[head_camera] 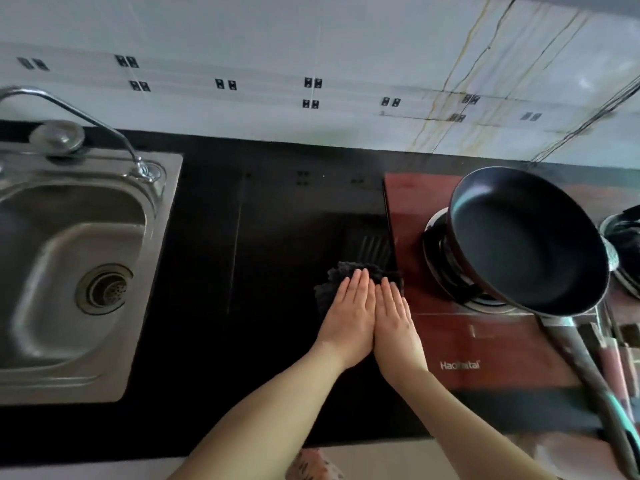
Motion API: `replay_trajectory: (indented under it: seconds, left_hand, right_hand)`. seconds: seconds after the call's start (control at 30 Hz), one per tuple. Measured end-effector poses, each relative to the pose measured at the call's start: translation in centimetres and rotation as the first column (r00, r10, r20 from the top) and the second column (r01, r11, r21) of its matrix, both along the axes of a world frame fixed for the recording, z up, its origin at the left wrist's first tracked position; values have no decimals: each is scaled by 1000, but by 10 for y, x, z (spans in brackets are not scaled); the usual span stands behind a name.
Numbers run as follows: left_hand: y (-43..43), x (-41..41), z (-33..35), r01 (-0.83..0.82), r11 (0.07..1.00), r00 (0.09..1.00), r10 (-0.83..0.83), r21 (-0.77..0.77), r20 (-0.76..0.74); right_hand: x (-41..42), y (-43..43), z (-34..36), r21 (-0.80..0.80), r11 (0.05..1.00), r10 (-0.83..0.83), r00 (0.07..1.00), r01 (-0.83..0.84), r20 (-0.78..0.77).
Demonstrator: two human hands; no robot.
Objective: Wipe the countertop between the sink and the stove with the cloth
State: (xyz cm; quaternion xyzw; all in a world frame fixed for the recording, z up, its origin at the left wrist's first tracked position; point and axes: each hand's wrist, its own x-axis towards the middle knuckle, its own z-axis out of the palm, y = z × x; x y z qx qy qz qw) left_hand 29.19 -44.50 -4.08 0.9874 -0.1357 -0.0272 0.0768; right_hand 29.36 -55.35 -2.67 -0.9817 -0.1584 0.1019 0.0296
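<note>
Head view: the left hand (348, 315) and right hand (394, 317) lie flat side by side, fingers straight and together, palms pressing a dark cloth (334, 282) onto the black countertop (270, 237) just beside the stove (485, 348) edge. Farther right, a black frying pan (526, 240) sits on the burner. The steel sink (69, 258) lies well to the left, its faucet (69, 109) behind.

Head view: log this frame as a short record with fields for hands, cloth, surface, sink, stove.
hands: left hand and right hand flat, side by side, pressing on the cloth
cloth: dark cloth, bunched under the fingers, beside the stove's left edge
surface: black countertop
sink: steel sink at left, nothing in the basin
stove: red-brown stove at right, black frying pan on its burner
</note>
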Motion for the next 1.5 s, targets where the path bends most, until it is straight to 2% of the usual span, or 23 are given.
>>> replay_trajectory:
  seconds: [0.17,0.23,0.5,0.67,0.87,1.07,1.3,1.5]
  left_hand:
    - [38,2,-1,59,998,997,-59,8,48]
    - [66,2,-2,27,999,996,-30,36,78]
    - [223,-9,-6,-152,988,987,150,28,61]
    - [270,-18,-5,-210,976,977,207,48,56]
    - [260,-12,-12,-270,961,962,267,61,61]
    - [237,12,-10,-240,967,968,232,88,93]
    - [163,65,-5,-136,987,990,131,90,54]
    - [76,105,-1,-15,1000,1000,15,11,27]
  right_hand:
    - [-1,34,0,3,1000,-21,1000,21,16]
    - [5,61,-1,33,999,9,999,-10,37]
    - [11,221,4,165,971,185,981,-173,-59]
    - [5,267,2,188,960,222,974,-210,-46]
    - [16,247,-2,269,911,336,941,-314,-37]
    - [38,225,-8,277,911,317,949,-304,1]
    - [82,152,-12,203,955,219,976,-217,14]
    - [107,65,-12,20,993,119,992,-120,46]
